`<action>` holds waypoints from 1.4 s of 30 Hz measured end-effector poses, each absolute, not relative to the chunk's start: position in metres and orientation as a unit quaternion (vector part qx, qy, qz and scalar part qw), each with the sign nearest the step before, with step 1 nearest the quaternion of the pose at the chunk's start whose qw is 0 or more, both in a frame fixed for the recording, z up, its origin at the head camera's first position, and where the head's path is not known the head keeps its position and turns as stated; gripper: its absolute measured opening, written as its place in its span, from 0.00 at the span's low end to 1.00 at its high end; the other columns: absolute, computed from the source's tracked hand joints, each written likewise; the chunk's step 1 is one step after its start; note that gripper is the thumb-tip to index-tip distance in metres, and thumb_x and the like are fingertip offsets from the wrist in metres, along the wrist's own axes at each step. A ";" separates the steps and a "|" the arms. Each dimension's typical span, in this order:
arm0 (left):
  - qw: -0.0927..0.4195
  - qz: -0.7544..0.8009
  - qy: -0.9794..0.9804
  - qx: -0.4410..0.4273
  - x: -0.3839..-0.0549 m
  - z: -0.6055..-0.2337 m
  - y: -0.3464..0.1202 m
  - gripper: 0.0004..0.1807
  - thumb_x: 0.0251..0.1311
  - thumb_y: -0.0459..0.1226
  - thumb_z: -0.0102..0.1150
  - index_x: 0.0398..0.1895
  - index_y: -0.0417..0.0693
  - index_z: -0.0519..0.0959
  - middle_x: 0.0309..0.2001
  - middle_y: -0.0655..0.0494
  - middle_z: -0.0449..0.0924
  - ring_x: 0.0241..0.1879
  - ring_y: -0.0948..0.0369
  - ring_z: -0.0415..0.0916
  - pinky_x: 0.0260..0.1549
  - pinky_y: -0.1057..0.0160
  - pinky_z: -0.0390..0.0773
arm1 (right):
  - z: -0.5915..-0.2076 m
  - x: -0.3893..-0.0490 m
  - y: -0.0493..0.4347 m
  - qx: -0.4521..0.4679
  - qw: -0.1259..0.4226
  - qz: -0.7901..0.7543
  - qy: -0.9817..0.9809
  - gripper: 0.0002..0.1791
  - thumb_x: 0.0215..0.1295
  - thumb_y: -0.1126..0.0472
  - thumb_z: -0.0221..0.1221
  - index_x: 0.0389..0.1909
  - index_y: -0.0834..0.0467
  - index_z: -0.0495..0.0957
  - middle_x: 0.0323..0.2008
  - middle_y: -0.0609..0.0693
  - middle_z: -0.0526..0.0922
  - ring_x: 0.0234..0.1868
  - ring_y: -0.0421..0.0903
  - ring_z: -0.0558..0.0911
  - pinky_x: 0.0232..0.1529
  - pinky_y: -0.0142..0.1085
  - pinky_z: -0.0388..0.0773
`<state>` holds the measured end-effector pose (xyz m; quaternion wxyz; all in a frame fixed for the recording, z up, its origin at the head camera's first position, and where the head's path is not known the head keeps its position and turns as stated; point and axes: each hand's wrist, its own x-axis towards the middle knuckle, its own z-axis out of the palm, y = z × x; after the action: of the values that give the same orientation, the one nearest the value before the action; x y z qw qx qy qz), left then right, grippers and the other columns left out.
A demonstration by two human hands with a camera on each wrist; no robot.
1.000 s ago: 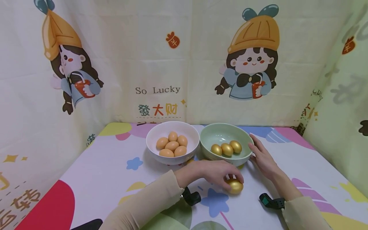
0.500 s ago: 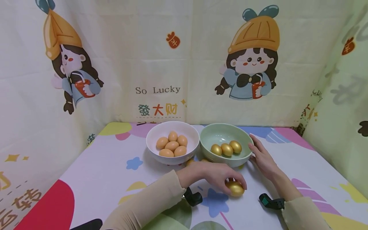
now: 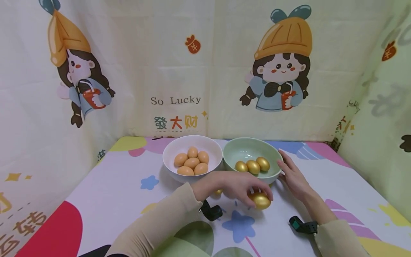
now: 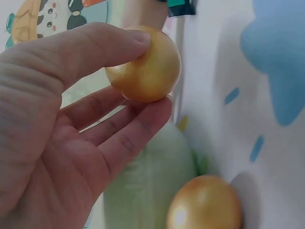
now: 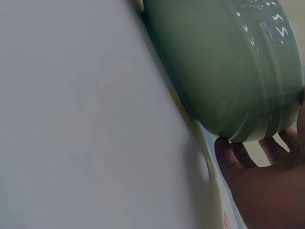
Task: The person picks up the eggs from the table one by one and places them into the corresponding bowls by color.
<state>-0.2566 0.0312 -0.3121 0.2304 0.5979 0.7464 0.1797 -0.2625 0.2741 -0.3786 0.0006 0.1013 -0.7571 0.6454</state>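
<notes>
My left hand pinches a golden egg between thumb and fingertips, in front of the green bowl. In the left wrist view the thumb presses on one side of this egg, with fingers against the other. My right hand holds the right side of the green bowl, its fingers at the outer wall near the rim. Three golden eggs lie together inside that bowl. Another golden egg lies on the table in front of the bowls, mostly hidden by my left hand in the head view.
Left of the green bowl, close against it, stands a white bowl with several brown eggs. A patterned cloth covers the table. Printed curtains hang behind and at both sides. A dark object shows at the lower left edge.
Over the last half second my left hand has moved back toward the green bowl with the golden egg in its grip. The right hand and both bowls have stayed put.
</notes>
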 end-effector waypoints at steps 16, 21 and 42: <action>0.178 0.235 0.744 0.600 -0.272 -0.281 0.010 0.24 0.55 0.30 0.61 0.56 0.51 0.72 0.52 0.65 0.70 0.49 0.71 0.66 0.44 0.75 0.71 | -0.380 -0.263 0.274 0.108 -0.003 0.652 -0.751 0.37 0.72 0.46 0.41 0.74 0.53 0.35 0.73 0.52 0.35 0.69 0.53 0.46 0.64 0.49 0.54; 0.182 0.272 0.736 0.593 -0.280 -0.273 0.007 0.23 0.56 0.29 0.59 0.56 0.49 0.71 0.54 0.62 0.70 0.51 0.68 0.67 0.47 0.73 0.70 | -0.381 -0.264 0.274 0.103 -0.002 0.652 -0.751 0.37 0.72 0.46 0.41 0.74 0.51 0.35 0.73 0.50 0.33 0.70 0.51 0.45 0.64 0.48 0.53; 0.162 0.277 0.770 0.551 -0.323 -0.281 0.004 0.21 0.53 0.24 0.57 0.52 0.43 0.74 0.50 0.57 0.74 0.48 0.64 0.70 0.47 0.68 0.72 | -0.380 -0.264 0.274 0.098 -0.001 0.664 -0.741 0.38 0.72 0.46 0.42 0.74 0.52 0.34 0.73 0.50 0.33 0.70 0.52 0.42 0.64 0.54 0.46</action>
<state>-0.3230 0.0044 -0.2810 0.1615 0.5514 0.7703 0.2767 -0.2644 0.2738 -0.3795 -0.0010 0.0980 -0.7412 0.6641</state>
